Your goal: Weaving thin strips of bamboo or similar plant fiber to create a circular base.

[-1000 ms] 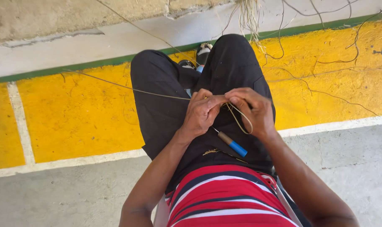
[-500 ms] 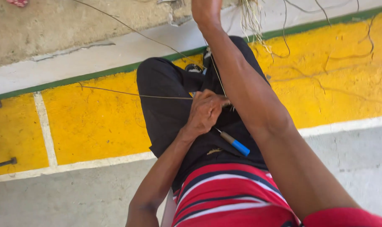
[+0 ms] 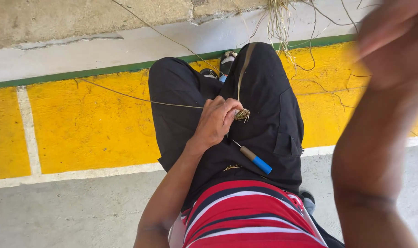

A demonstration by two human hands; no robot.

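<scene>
Left hand (image 3: 216, 120): fingers (image 3: 227, 108) curled narrow, pinched on a small woven coil (image 3: 242, 114) of tan fibre, held over the lap against the black trousers (image 3: 268, 110). A long thin fibre strand (image 3: 140, 98) runs from under this hand out leftward across the yellow painted floor band (image 3: 89, 128); a flat tan strip (image 3: 244, 64) rises from the coil up along the right thigh.

Right hand (image 3: 392, 43): raised high near the upper right edge of view, blurred; how far its fingers are open cannot be told, nor whether they hold anything.

Awl (image 3: 254, 159), wooden shank and blue handle end: lying loose on the lap, just below the left hand, apart from both hands.

Loose fibre bundle (image 3: 278, 20): on the concrete ledge beyond the knees.
</scene>
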